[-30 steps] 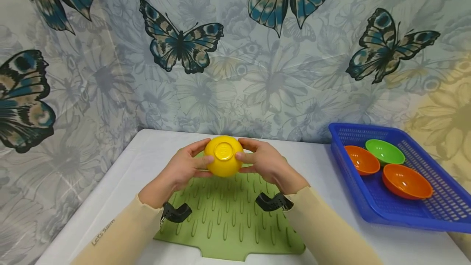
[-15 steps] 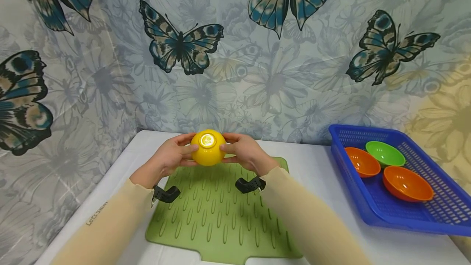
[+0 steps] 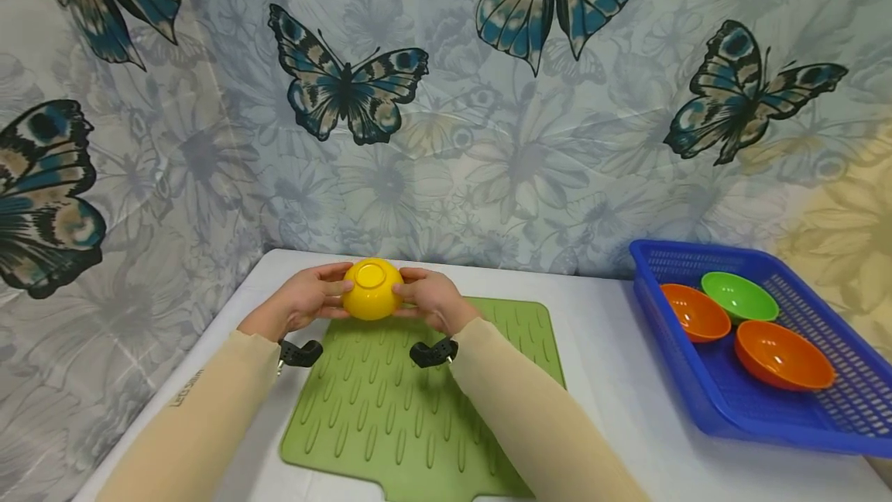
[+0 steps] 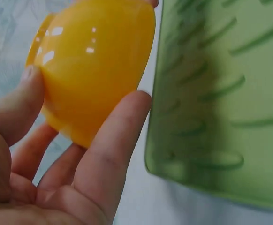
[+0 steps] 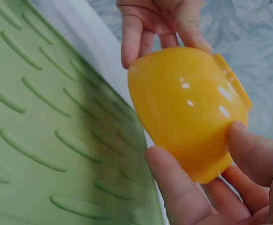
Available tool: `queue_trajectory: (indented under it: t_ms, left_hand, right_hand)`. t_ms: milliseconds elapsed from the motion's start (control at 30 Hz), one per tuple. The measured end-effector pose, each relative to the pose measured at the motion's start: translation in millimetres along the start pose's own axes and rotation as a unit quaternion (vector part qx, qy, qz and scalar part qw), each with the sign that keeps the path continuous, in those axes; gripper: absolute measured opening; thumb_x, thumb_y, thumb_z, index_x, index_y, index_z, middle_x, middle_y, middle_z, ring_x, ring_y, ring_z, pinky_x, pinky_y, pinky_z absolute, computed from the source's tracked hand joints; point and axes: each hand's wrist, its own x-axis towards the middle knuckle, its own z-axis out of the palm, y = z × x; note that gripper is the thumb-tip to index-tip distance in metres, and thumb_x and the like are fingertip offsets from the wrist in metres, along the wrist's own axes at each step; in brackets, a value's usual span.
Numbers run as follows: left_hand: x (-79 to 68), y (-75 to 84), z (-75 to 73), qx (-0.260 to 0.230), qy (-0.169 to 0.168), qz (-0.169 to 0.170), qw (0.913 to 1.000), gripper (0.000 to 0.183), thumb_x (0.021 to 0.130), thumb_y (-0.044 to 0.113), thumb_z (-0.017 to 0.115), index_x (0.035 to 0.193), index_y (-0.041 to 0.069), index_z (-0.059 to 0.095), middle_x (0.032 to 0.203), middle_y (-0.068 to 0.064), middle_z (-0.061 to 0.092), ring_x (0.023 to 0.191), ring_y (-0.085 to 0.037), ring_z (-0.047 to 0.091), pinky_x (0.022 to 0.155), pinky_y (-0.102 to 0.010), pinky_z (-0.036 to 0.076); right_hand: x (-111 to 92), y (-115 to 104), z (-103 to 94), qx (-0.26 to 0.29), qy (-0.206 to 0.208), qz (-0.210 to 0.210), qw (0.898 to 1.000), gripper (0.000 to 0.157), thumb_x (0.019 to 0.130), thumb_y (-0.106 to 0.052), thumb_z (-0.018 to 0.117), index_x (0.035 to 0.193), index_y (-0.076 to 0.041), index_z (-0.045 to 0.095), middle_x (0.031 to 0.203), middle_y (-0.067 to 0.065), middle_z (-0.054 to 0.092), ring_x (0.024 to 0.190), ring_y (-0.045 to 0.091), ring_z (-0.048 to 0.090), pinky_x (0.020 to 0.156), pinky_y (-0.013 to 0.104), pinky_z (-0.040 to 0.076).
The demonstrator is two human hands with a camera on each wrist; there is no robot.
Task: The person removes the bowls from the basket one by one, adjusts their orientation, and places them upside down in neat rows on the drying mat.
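Observation:
A small yellow bowl (image 3: 372,297) is held upside down, its round foot facing up, over the far left part of a green ridged mat (image 3: 418,401). My left hand (image 3: 307,299) grips its left side, thumb near the foot and fingers along the rim. On the opposite side my right hand (image 3: 433,297) grips it the same way. In the left wrist view the glossy yellow bowl (image 4: 99,61) is tilted, close beside the mat's edge. The right wrist view shows both hands on the bowl (image 5: 188,103); its inside is hidden.
At the right stands a blue plastic basket (image 3: 697,401). In it lie a green bowl (image 3: 740,297), an orange bowl (image 3: 697,314) and a larger orange bowl (image 3: 783,355). A white cloth (image 3: 599,347) covers the table, with a butterfly-print curtain (image 3: 523,177) behind.
Both hands have carried the yellow bowl left and farther from me, over the mat's far left part. They keep their grip on it, and the bowl stays upside down.

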Motion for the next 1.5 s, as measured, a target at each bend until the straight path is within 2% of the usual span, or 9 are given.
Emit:
queue_trajectory:
  t_ms: [167,367,533,800,967,1167,1333,1500]
  left_hand:
    - [7.0,-9.3,-11.0,-0.003,-0.008,-0.011,0.9999,0.064,0.103,0.009,0.056,0.159,0.007,0.024,0.158,-0.022,0.022,0.129,-0.047,0.045,0.091,-0.049,0.052]
    - [15.2,-17.7,-18.6,-0.001,-0.004,-0.031,0.9995,0.065,0.103,0.011,0.056,0.159,0.007,0.024,0.159,-0.023,0.019,0.130,-0.047,0.044,0.089,-0.049,0.054]
    - [21.5,-20.8,-19.5,0.011,-0.003,-0.038,0.9992,0.063,0.104,0.011,0.055,0.158,0.004,0.024,0.159,-0.024,0.017,0.132,-0.047,0.042,0.086,-0.048,0.055]
    - [22.6,-21.6,-16.9,0.034,0.009,-0.052,0.9980,0.060,0.104,0.011,0.054,0.157,0.003,0.026,0.160,-0.022,0.021,0.133,-0.045,0.041,0.086,-0.047,0.056]
    - [22.6,-18.4,-14.1,0.085,0.023,-0.040,0.9954,0.058,0.104,0.012,0.056,0.156,0.002,0.031,0.157,-0.023,0.028,0.129,-0.043,0.046,0.087,-0.046,0.055]
    - [22.0,-14.3,-5.1,0.153,0.048,-0.024,0.9868,0.053,0.103,0.011,0.057,0.151,0.000,0.040,0.151,-0.024,0.038,0.126,-0.040,0.050,0.090,-0.045,0.054]
    - [22.3,-13.9,-0.6,0.176,0.060,-0.019,0.9823,0.051,0.100,0.005,0.060,0.149,0.001,0.045,0.151,-0.021,0.039,0.132,-0.040,0.045,0.090,-0.044,0.054]
    - [20.3,-16.9,-2.6,0.177,0.045,-0.014,0.9830,0.064,0.093,0.004,0.070,0.151,0.004,0.042,0.156,-0.020,0.033,0.135,-0.040,0.041,0.091,-0.045,0.053]
  right_hand:
    - [13.0,11.8,-0.4,0.040,0.001,0.012,0.999,0.053,0.095,0.008,0.060,0.145,0.000,0.048,0.139,0.020,0.052,0.115,0.036,0.060,0.081,0.045,0.058]
    - [24.6,24.4,0.7,0.073,0.013,0.040,0.996,0.050,0.096,0.009,0.058,0.145,0.000,0.050,0.137,0.021,0.053,0.116,0.038,0.059,0.083,0.048,0.057]
    - [28.7,31.7,2.1,0.083,0.026,0.047,0.995,0.051,0.097,0.009,0.057,0.146,0.001,0.047,0.137,0.022,0.053,0.118,0.038,0.057,0.084,0.050,0.056]
    - [29.5,38.2,4.8,0.091,0.049,0.056,0.993,0.049,0.096,0.006,0.060,0.144,0.003,0.049,0.133,0.023,0.056,0.116,0.037,0.059,0.082,0.047,0.057]
    - [29.5,37.9,5.3,0.100,0.063,0.062,0.991,0.049,0.095,0.006,0.062,0.142,0.004,0.051,0.132,0.023,0.057,0.114,0.036,0.060,0.081,0.046,0.058]
    - [27.9,37.4,4.6,0.105,0.072,0.065,0.990,0.050,0.095,0.007,0.062,0.143,0.004,0.050,0.131,0.023,0.057,0.114,0.035,0.061,0.081,0.046,0.058]
    - [25.6,37.8,4.4,0.102,0.081,0.062,0.990,0.048,0.095,0.007,0.063,0.141,0.005,0.051,0.129,0.023,0.059,0.112,0.035,0.062,0.079,0.044,0.058]
    - [26.2,39.0,5.6,0.099,0.089,0.063,0.989,0.047,0.094,0.007,0.064,0.140,0.004,0.054,0.127,0.023,0.060,0.108,0.035,0.064,0.074,0.042,0.060]
